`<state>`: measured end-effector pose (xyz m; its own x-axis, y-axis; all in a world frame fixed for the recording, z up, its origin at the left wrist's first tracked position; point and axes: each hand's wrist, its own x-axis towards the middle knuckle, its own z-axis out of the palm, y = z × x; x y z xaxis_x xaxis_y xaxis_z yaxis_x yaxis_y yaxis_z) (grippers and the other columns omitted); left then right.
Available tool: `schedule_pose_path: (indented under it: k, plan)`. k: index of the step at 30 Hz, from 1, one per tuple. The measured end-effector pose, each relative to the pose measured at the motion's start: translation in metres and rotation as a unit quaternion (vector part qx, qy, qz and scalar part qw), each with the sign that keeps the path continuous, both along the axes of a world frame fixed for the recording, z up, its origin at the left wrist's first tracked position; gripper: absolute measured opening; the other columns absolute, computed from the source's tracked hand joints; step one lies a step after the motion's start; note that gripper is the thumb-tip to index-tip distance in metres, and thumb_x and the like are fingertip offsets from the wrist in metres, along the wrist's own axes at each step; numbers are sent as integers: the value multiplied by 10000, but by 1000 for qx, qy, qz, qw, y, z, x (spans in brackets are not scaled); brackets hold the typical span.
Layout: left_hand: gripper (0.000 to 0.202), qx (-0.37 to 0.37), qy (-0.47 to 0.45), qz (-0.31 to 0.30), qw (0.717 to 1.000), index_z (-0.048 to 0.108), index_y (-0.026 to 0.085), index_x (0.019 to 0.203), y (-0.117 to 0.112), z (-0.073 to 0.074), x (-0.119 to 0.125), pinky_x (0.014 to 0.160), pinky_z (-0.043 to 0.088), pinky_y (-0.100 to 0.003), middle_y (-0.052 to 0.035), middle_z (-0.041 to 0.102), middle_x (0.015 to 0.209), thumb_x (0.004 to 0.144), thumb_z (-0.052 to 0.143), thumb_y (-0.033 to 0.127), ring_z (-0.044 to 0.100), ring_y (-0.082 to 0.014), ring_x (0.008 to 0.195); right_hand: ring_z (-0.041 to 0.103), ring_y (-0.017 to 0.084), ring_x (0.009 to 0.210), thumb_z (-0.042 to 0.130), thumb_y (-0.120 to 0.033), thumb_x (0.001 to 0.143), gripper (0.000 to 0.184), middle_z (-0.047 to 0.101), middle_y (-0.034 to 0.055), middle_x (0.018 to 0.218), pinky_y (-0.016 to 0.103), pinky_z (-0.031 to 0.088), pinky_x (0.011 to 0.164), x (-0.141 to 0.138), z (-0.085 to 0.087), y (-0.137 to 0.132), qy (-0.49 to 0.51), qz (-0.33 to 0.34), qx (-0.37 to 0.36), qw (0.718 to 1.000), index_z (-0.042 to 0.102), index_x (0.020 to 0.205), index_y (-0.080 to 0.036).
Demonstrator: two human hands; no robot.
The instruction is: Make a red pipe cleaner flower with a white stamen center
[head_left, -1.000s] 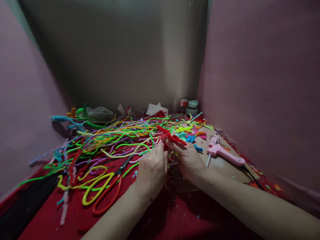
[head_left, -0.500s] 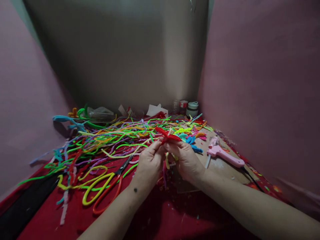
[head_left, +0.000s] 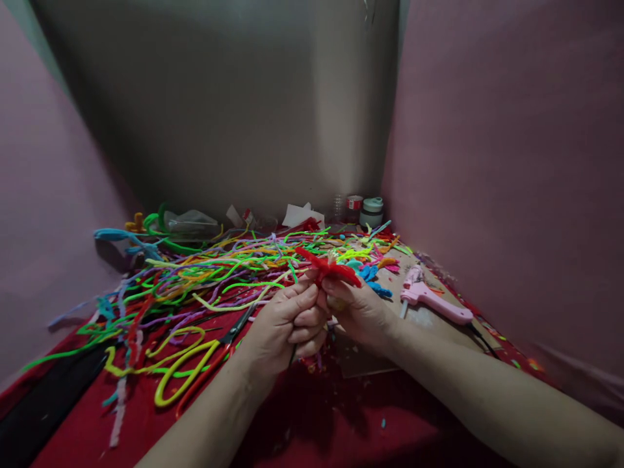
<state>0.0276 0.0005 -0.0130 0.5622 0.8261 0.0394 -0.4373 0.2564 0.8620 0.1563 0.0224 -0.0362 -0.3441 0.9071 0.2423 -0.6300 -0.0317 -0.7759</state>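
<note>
Between my two hands is a red pipe-cleaner flower [head_left: 336, 270] with a pale tuft at its centre. My left hand [head_left: 292, 318] is closed around its underside, and a thin dark stem end pokes out below the fingers. My right hand [head_left: 358, 309] pinches the flower from the other side, thumb near the petals. Behind them spreads a heap of coloured pipe cleaners [head_left: 234, 260]. Scissors with one yellow and one red handle [head_left: 188, 367] lie left of my left hand, partly covered by my forearm.
A pink glue gun [head_left: 433, 302] with a black cord lies on a brown board [head_left: 365, 364] at the right. Blue pipe-cleaner pieces [head_left: 375, 279] lie nearby. A lidded jar [head_left: 372, 211] and papers [head_left: 302, 216] stand along the back wall. Red cloth [head_left: 312, 416] covers the table.
My left hand has turned and its fingers now wrap under the flower, where before they pinched it. The petals are tilted more open to view. The camera view has shifted slightly.
</note>
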Motion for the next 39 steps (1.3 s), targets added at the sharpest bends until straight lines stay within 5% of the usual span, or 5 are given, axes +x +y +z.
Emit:
schedule_pose_path:
  k: [12, 17, 25, 31, 39]
  plan:
    - [243, 61, 131, 64, 987, 520, 164, 714, -1, 0, 2, 343, 227, -160, 82, 333, 488, 839, 517, 373, 242, -33, 358, 416, 80, 525, 752, -280, 649, 141, 564, -37, 595, 227, 319, 524, -1, 0, -2, 27, -20, -23, 999, 699, 742, -189]
    - [198, 215, 288, 235, 903, 564, 168, 870, -1, -1, 6, 427, 299, -189, 54, 447, 581, 808, 559, 356, 350, -68, 464, 456, 77, 548, 777, -267, 614, 181, 627, -21, 659, 200, 328, 498, -2, -3, 2, 35, -60, -40, 997, 713, 764, -189]
    - [131, 345, 347, 308, 816, 545, 193, 734, 2, -23, 0, 604, 379, -215, 24, 515, 667, 832, 510, 273, 436, -103, 603, 447, 81, 544, 767, -277, 633, 127, 609, -32, 626, 212, 352, 530, -4, -5, 1, 25, -72, 34, 997, 702, 692, -187]
    - [227, 167, 249, 251, 920, 563, 171, 703, -2, -8, 6, 464, 316, -182, 45, 460, 600, 740, 620, 388, 352, -67, 497, 558, 160, 726, 725, -341, 678, 159, 652, -4, 692, 296, 431, 736, -2, -1, -1, 1, -78, 93, 993, 720, 748, -199]
    - [248, 155, 241, 212, 934, 515, 164, 626, 0, -4, 2, 448, 256, -185, 59, 389, 523, 762, 610, 347, 314, -63, 475, 566, 165, 683, 669, -417, 727, 233, 636, 6, 659, 289, 449, 660, 1, 6, -6, -25, -71, 118, 990, 713, 759, -191]
